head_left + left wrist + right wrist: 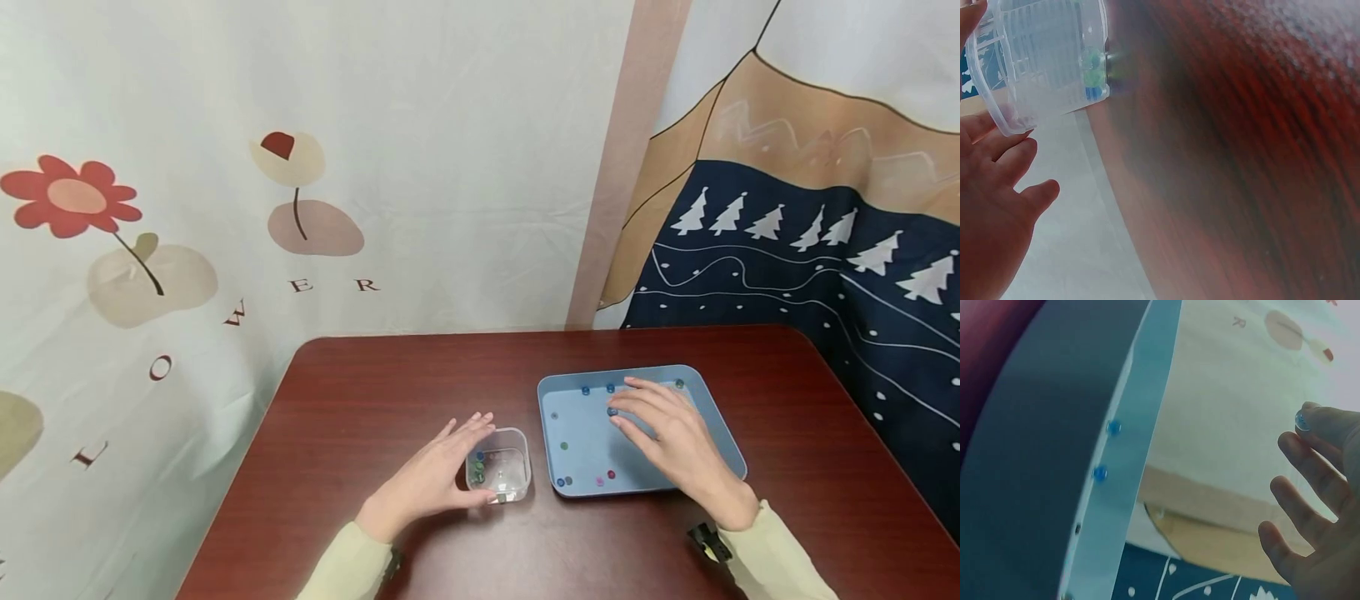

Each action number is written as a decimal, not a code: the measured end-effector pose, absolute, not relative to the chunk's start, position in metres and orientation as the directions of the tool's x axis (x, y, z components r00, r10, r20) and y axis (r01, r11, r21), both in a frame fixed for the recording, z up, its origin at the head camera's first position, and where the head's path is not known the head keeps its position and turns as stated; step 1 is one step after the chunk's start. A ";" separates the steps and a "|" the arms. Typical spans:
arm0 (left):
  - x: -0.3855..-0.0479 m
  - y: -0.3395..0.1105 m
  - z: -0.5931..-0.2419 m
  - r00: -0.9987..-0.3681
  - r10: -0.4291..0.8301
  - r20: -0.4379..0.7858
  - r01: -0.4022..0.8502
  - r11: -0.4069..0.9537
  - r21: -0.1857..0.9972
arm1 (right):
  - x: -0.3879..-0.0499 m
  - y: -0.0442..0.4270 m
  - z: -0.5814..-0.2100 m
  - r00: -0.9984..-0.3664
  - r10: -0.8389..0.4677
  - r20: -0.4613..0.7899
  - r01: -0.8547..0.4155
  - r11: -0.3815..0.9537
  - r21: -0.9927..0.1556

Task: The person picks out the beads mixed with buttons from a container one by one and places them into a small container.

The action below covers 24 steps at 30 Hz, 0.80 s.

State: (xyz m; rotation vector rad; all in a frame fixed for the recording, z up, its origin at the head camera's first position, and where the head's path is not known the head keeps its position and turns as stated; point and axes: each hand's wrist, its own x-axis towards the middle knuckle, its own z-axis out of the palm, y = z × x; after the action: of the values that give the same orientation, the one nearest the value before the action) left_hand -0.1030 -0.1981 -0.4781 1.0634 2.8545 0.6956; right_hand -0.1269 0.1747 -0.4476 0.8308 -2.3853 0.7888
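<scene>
My left hand (pixel 435 479) grips a small clear plastic box (pixel 521 475) at its left side, thumb at the front and fingers at the back. Green and blue beads (pixel 1093 69) lie inside the box. Over the blue tray (pixel 637 492), my right hand (pixel 678 437) pinches a clear blue bead (pixel 1301 420) between thumb and forefinger; its other fingers are spread apart. Loose beads lie in the tray, among them two blue beads (pixel 1100 473) along the far side, a green bead (pixel 564 446), a red bead (pixel 611 474) and a pink bead (pixel 599 482).
Box and tray stand side by side on a dark red-brown table (pixel 360 392), with a narrow gap between them. Behind the table hangs a printed curtain (pixel 450 167) with flowers, letters and trees.
</scene>
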 end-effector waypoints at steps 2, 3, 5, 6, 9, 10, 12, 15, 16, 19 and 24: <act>-0.103 -0.199 -0.478 -0.768 0.626 0.135 0.617 0.665 0.421 | -0.126 0.167 -0.449 -0.673 -0.401 0.622 -0.697 0.627 -0.349; -0.103 -0.199 -0.478 -0.767 0.627 0.136 0.617 0.664 0.423 | -0.125 0.163 -0.449 -0.658 -0.407 0.633 -0.710 0.615 -0.343; -0.104 -0.199 -0.477 -0.766 0.628 0.138 0.617 0.659 0.429 | -0.125 0.155 -0.449 -0.635 -0.418 0.650 -0.733 0.592 -0.335; -0.105 -0.199 -0.477 -0.766 0.628 0.139 0.618 0.658 0.430 | -0.125 0.151 -0.449 -0.629 -0.421 0.654 -0.739 0.584 -0.335; -0.105 -0.199 -0.477 -0.767 0.627 0.139 0.617 0.660 0.429 | -0.125 0.138 -0.449 -0.629 -0.429 0.648 -0.748 0.561 -0.354; -0.105 -0.199 -0.478 -0.766 0.627 0.139 0.618 0.660 0.427 | -0.125 0.134 -0.449 -0.628 -0.434 0.646 -0.751 0.555 -0.358; -0.105 -0.199 -0.479 -0.766 0.628 0.138 0.619 0.663 0.422 | -0.125 0.127 -0.450 -0.618 -0.447 0.647 -0.764 0.535 -0.360; -0.105 -0.199 -0.480 -0.765 0.629 0.140 0.621 0.662 0.421 | -0.125 0.118 -0.453 -0.587 -0.473 0.657 -0.792 0.503 -0.345; -0.105 -0.199 -0.481 -0.765 0.629 0.141 0.621 0.661 0.422 | -0.125 0.116 -0.453 -0.575 -0.482 0.661 -0.801 0.494 -0.337; -0.106 -0.199 -0.482 -0.763 0.629 0.149 0.624 0.655 0.427 | -0.124 0.109 -0.457 -0.550 -0.512 0.660 -0.822 0.473 -0.318; -0.106 -0.199 -0.483 -0.758 0.632 0.161 0.630 0.646 0.431 | -0.121 0.100 -0.464 -0.532 -0.564 0.632 -0.837 0.461 -0.294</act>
State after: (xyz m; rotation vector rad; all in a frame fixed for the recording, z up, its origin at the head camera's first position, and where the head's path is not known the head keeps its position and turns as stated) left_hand -0.1065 -0.1992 -0.4828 1.0902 2.8463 0.7432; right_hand -0.1214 0.1000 -0.4640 1.1709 -2.2645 0.8182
